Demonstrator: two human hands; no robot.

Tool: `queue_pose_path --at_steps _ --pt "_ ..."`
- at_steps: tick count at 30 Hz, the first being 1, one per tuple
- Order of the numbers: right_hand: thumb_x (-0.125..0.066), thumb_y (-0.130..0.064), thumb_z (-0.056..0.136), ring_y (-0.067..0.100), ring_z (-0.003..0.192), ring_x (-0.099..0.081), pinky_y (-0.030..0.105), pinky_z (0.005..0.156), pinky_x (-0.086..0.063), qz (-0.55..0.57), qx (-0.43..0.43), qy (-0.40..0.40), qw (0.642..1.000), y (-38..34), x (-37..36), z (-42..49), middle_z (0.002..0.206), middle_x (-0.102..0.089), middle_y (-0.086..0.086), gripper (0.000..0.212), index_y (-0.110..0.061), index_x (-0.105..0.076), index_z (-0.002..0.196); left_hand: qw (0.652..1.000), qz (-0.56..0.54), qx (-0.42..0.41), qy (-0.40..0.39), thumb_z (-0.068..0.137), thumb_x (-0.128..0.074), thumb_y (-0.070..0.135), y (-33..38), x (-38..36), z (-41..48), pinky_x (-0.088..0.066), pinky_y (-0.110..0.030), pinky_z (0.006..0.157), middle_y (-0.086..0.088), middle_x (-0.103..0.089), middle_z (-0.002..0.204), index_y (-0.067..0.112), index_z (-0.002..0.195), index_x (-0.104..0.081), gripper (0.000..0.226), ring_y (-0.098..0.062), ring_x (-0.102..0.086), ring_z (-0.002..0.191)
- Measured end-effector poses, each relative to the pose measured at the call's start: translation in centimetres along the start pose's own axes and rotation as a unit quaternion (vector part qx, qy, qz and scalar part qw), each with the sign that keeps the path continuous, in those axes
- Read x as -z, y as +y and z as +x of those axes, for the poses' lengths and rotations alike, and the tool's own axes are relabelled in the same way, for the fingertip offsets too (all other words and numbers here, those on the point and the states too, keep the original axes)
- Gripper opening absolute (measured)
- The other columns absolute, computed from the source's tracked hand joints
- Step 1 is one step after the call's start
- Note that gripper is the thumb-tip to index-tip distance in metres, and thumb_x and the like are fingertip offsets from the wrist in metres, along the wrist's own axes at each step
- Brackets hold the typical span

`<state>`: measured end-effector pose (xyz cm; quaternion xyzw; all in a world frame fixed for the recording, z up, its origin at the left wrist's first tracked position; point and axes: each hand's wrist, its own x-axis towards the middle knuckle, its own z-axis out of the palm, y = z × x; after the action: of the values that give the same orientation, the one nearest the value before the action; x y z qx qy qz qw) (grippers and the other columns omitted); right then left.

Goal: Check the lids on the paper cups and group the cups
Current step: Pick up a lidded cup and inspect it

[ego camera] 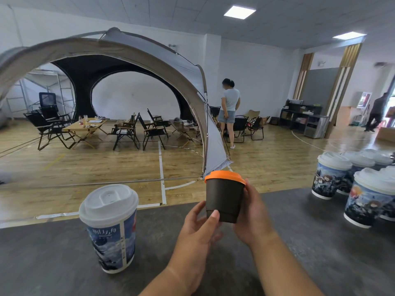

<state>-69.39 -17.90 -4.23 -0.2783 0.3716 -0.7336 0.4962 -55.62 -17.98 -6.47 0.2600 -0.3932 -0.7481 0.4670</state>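
Head view: you hold the dark cup (224, 201) near centre, apparently lifted clear of the bench (64, 263), with both hands on it. Grip of the left hand (197, 229): thumb pressed on the lower front wall, fingers behind. Grip of the right hand (254, 216): wrapped round the right side. Its orange lid (224, 176) looks level on the rim you can see. The far edge is hidden, so I wouldn't call it checked.

Progress, my read: mid-task. The printed cups (330, 178) sit clustered at the right of the bench, touching or just beside each other, all white-lidded. That looks like a finished group. One tall printed cup (109, 229) stands upright near left, well apart from the cluster, lid on. It likely needs to move over. No mate for the dark cup in sight.

Counts:
- dark cup with orange lid: one
- lone tall printed cup: one
- cluster: at least five lids visible; the frame edge cuts it off, so total unknown
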Motion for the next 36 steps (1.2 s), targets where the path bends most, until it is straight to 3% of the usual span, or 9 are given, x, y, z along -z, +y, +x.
queue_pose_path --at_steps 4,7,10,15,21,24,30,33,36 --pt "-0.057 -0.065 0.081 0.034 0.119 -0.060 0.058 0.103 -0.044 -0.021 0.046 0.019 0.999 0.6 -0.5 0.1 0.125 -0.066 0.016 0.066 -0.019 -0.060 0.129 0.990 0.121 -0.066 0.036 0.080 -0.076 0.016 0.5 0.6 -0.2 -0.050 -0.033 0.095 -0.001 -0.065 0.111 0.032 0.132 -0.042 0.065 -0.010 -0.064 0.104" --pt "-0.062 -0.060 0.082 0.038 0.115 -0.062 0.052 0.089 -0.055 -0.038 0.050 0.005 0.998 0.8 -0.5 -0.1 0.125 -0.063 0.024 0.073 -0.006 -0.056 0.131 0.976 0.186 -0.107 0.024 0.070 -0.085 0.028 0.4 0.7 -0.4 -0.048 -0.014 0.076 0.004 -0.058 0.112 0.045 0.126 -0.037 0.075 0.004 -0.062 0.096" --pt "-0.051 -0.057 0.088 0.038 0.106 -0.065 0.046 0.082 -0.056 -0.029 0.042 0.005 0.999 0.5 -0.3 -0.2 0.120 -0.065 0.026 0.066 -0.003 -0.062 0.124 0.991 0.117 -0.062 0.004 0.066 -0.081 0.049 0.2 0.4 -0.4 -0.051 -0.028 0.081 -0.002 -0.061 0.115 0.042 0.122 -0.047 0.065 -0.010 -0.062 0.105" --pt "-0.038 -0.055 0.094 0.029 0.081 -0.069 0.036 0.070 -0.057 0.014 0.012 -0.033 0.999 0.1 0.0 -0.3 0.096 -0.071 0.021 0.061 -0.009 -0.078 0.095 0.995 -0.050 0.055 -0.068 0.074 -0.063 0.031 0.2 0.0 -0.1 -0.052 -0.040 0.072 -0.016 -0.071 0.097 0.012 0.124 -0.053 0.054 -0.024 -0.068 0.081" --pt "-0.043 -0.061 0.090 0.028 0.111 -0.066 0.050 0.099 -0.046 -0.031 0.052 -0.016 0.998 0.3 -0.6 -0.2 0.118 -0.069 0.016 0.058 -0.015 -0.065 0.118 0.999 -0.008 -0.040 0.004 0.068 -0.070 0.023 0.4 0.2 0.0 -0.052 -0.036 0.082 -0.007 -0.073 0.098 0.023 0.124 -0.052 0.059 -0.019 -0.069 0.094" --pt "-0.065 -0.071 0.075 0.036 0.126 -0.055 0.062 0.109 -0.035 -0.052 0.071 -0.015 0.996 0.9 -0.4 0.3 0.131 -0.060 0.020 0.081 -0.014 -0.057 0.131 0.993 0.073 -0.093 0.024 0.074 -0.074 0.014 0.2 0.8 0.2 -0.051 -0.032 0.092 -0.003 -0.071 0.104 0.030 0.124 -0.049 0.058 -0.012 -0.067 0.101" --pt "-0.067 -0.059 0.081 0.041 0.128 -0.050 0.059 0.112 -0.033 -0.044 0.057 -0.031 0.997 1.4 0.4 0.8 0.135 -0.055 0.024 0.071 -0.013 -0.056 0.133 0.977 0.146 -0.149 0.032 0.077 -0.074 -0.002 -0.1 1.3 0.9 -0.051 -0.012 0.074 0.001 -0.061 0.111 0.031 0.121 -0.047 0.062 0.009 -0.062 0.093" --pt "-0.075 -0.053 0.074 0.031 0.113 -0.057 0.045 0.099 -0.042 -0.027 0.050 -0.009 0.998 1.5 0.0 0.7 0.124 -0.063 0.018 0.065 -0.013 -0.062 0.123 0.969 0.174 -0.170 0.041 0.075 -0.075 -0.006 -0.2 1.5 0.9 -0.051 -0.013 0.078 0.003 -0.055 0.118 0.037 0.117 -0.047 0.066 0.012 -0.059 0.098" --pt "-0.058 -0.043 0.087 0.023 0.100 -0.065 0.035 0.082 -0.047 -0.079 0.041 0.036 0.995 1.1 -0.9 0.1 0.116 -0.069 0.016 0.056 -0.003 -0.059 0.126 0.958 0.212 -0.184 0.063 0.072 -0.081 0.001 -0.3 2.0 0.8 -0.049 -0.017 0.085 0.004 -0.051 0.125 0.043 0.122 -0.043 0.075 0.001 -0.055 0.112"
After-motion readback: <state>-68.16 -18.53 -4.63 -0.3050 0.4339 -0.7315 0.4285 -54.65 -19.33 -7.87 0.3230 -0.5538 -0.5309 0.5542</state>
